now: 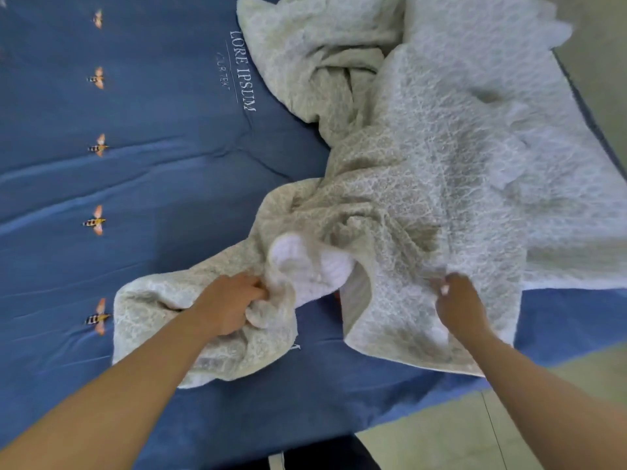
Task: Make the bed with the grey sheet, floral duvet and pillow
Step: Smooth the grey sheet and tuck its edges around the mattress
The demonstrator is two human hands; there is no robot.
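The duvet (pixel 424 164) lies crumpled on the right part of the blue bed cover (pixel 152 171). Near the front edge of this cover, the left hand (pixel 230 303) grips a bunch of the duvet and the right hand (pixel 458 300) pinches another fold.

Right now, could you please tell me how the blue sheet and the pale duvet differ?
The blue sheet lies spread flat with faint creases; the duvet is bunched and twisted. The sheet bears bees and lettering; the duvet a fine all-over pattern. The left hand and right hand grip the duvet, not the sheet.
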